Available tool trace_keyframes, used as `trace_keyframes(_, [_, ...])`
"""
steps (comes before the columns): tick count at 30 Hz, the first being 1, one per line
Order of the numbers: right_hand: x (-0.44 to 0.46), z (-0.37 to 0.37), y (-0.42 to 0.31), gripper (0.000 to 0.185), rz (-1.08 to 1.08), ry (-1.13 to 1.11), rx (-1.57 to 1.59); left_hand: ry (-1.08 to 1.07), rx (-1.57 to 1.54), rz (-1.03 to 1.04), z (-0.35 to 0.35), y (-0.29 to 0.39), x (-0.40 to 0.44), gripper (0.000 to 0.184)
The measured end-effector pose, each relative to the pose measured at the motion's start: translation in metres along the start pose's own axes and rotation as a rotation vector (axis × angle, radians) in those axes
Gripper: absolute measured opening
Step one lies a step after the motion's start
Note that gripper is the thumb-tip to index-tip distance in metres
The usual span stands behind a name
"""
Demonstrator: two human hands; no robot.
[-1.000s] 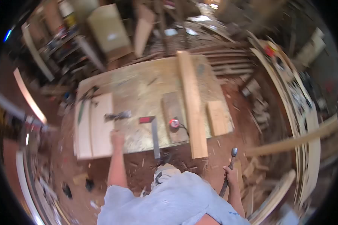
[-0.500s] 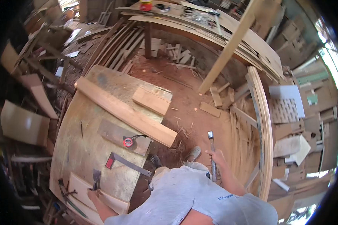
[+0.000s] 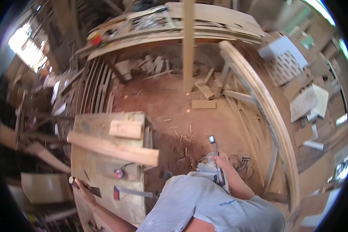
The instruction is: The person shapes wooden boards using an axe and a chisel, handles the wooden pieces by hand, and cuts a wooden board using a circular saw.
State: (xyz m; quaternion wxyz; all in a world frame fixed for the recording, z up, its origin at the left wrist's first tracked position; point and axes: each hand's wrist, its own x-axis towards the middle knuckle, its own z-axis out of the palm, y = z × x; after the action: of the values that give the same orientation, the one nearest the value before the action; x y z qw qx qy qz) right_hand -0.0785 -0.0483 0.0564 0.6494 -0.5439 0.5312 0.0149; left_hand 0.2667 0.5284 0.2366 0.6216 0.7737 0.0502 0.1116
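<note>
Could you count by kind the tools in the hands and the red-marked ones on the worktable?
Dark flat-bladed tool, in the left hand: 1
Dark tool with silvery tip, in the right hand: 1
Round red tape measure: 1
L-shaped red-and-grey square: 1
Total: 4

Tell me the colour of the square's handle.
The square's handle is red, showing best in the head view.

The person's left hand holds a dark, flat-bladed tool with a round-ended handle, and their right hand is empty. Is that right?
Not quite: the right hand isn't empty. The head camera's view shows it gripping a long, dark tool with a shiny metal head. The rest stands: the left hand holds the dark, flat-bladed tool.
</note>
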Motion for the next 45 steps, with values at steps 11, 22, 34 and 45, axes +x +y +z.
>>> trace_keyframes(11, [-0.013, -0.230, 0.051, 0.037, -0.065, 0.409, 0.054, -1.325, 0.271, 0.332, 0.574, 0.102, -0.197, 0.022])
trace_keyframes(22, [-0.120, -0.258, 0.165, 0.062, 0.385, 1.128, 0.579, -2.068, 0.524, 0.663, 0.774, 0.189, -0.463, 0.034])
trace_keyframes(34, [-0.133, -0.136, 0.114, 0.065, 0.760, 1.728, 0.646, -2.696, 0.246, 1.099, 0.896, 0.182, -0.657, 0.033])
trace_keyframes(45, [-0.118, -0.096, 0.172, 0.061, 1.023, 1.692, 1.027, -3.009, 0.149, 0.985, 0.830, 0.174, -0.824, 0.033])
